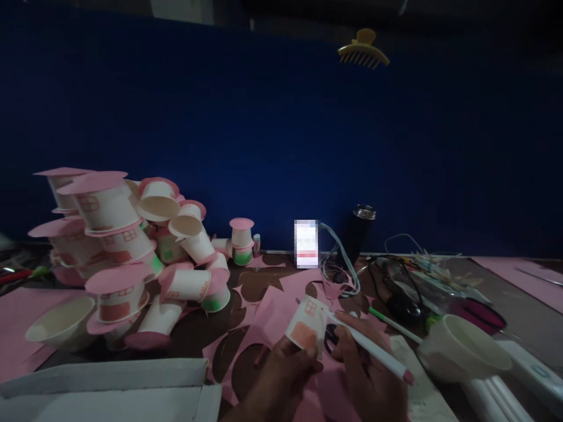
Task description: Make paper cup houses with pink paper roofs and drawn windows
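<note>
Low in the middle of the head view, my left hand [285, 369] grips a small white paper cup [307, 321]. On the cup's side are a red window outline and a filled red patch. My right hand [365, 357] is closed around a white marker pen [373, 348] with a reddish end. The pen's tip end points toward the cup's right edge; whether it touches cannot be made out. Under both hands lie pink paper sheets [268, 313] with round holes cut out. Dark-handled scissors [331, 340] are partly hidden behind the cup and fingers.
Decorated paper cups with pink disc tops [105, 202] are heaped at left. A white bowl [61, 322] and white box [105, 375] stand nearer. A lit phone [306, 243], black bottle [357, 234], green-tipped pen [393, 324] and pale bowl [461, 349] lie beyond and right.
</note>
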`<state>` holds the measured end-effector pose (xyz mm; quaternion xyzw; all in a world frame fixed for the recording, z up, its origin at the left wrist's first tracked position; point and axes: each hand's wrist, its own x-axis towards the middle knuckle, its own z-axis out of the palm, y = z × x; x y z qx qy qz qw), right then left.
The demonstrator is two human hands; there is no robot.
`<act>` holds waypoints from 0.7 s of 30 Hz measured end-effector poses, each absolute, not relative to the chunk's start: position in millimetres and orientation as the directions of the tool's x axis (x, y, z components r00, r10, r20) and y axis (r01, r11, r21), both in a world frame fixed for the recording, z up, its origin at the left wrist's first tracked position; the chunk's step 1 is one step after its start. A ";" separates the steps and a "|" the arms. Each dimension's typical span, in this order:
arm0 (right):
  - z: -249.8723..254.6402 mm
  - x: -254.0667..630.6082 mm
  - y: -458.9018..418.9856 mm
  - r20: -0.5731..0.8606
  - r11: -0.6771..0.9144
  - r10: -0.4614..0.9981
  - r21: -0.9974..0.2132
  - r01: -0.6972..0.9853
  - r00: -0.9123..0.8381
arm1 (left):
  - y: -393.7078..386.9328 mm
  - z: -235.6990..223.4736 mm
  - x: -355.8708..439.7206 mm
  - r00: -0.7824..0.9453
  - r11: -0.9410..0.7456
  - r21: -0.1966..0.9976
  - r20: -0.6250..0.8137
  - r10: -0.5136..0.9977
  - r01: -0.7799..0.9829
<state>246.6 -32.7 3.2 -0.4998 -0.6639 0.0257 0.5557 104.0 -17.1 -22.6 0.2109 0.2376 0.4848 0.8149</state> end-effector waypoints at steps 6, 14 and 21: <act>2.7 246.6 -32.4 0.708 0.497 0.698 -0.583 0.643 0.102 | -17.8 -21.0 103.4 0.434 0.457 0.572 -0.187 0.881 -0.681; 4.0 245.3 -32.3 0.702 0.493 0.705 -0.589 0.640 0.103 | -18.2 -20.1 104.2 0.433 0.448 0.583 -0.175 0.884 -0.678; 3.1 245.6 -32.7 0.706 0.485 0.702 -0.571 0.662 0.094 | -18.2 -20.7 104.3 0.419 0.438 0.581 -0.176 0.891 -0.687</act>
